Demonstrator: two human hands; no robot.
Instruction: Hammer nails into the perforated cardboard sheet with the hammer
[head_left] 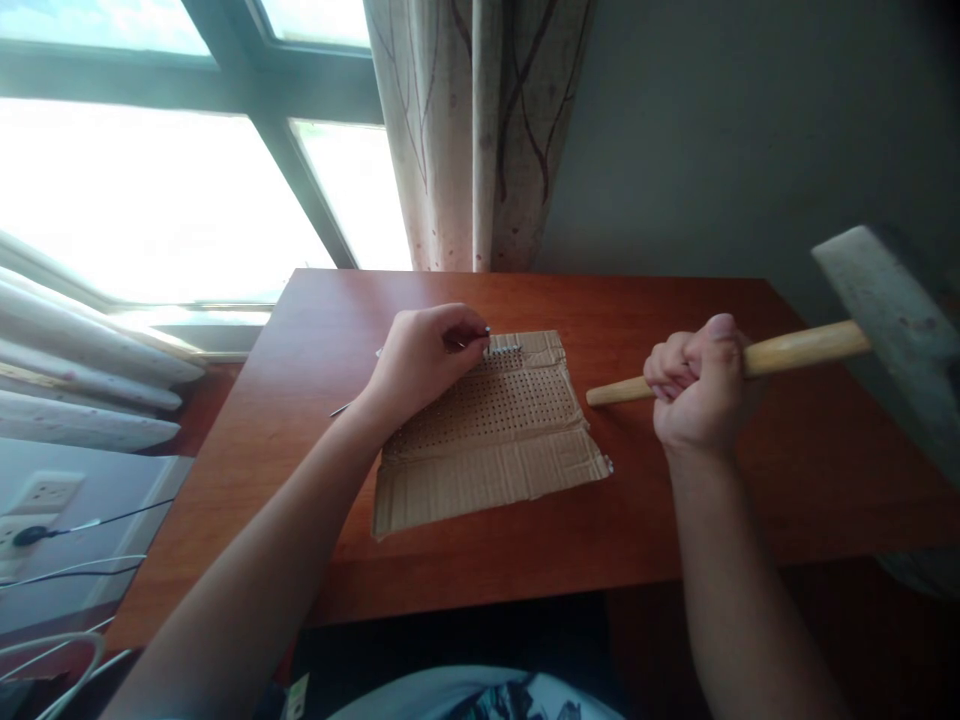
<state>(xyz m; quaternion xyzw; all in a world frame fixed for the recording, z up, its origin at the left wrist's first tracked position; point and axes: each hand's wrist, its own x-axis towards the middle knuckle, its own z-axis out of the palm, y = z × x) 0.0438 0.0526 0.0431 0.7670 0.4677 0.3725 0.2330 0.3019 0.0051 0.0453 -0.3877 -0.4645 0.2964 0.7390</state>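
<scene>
My right hand (697,385) is closed round the wooden handle of a hammer (806,350), raised above the right part of the table, its metal head at the far right. My left hand (431,355) pinches a small nail (487,333) between thumb and fingertips at the far edge of a cardboard piece (457,495). Rows of small dark holes cover the cardboard's middle. Just right of the left fingertips, a short row of silver nail heads (510,349) stands along the top row of holes. My left wrist and hand hide the cardboard's left part.
The cardboard lies on a reddish-brown wooden table (645,540). A thin metal piece (340,410) rests left of my left wrist. Behind are a window (150,200) and curtains (450,140). At the lower left are a wall socket (49,495) and cables (82,572).
</scene>
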